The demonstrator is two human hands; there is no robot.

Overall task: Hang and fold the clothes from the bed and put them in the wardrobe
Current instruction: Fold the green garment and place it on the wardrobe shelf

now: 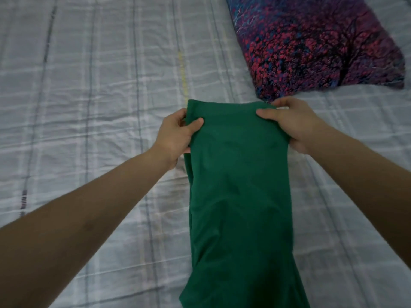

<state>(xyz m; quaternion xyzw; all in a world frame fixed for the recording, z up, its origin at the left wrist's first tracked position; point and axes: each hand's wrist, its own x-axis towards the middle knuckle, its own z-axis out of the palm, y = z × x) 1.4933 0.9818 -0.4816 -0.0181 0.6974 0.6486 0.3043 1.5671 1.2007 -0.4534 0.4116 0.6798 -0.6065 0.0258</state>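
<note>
Pale grey checked bedsheet [93, 90] spreads under everything I see. Nearest me, the green garment [240, 196] hangs in a long, plain folded strip, lifted over the bed. My left hand [175, 134] pinches its top left corner, thumb on the front, fingers curled behind. My right hand [289, 121] grips the top right corner likewise. Beyond lies a purple-and-red tree-print pillow [315, 45]. No writing shows.

arms: two, bare to frame edge | sleeves: unseen
</note>
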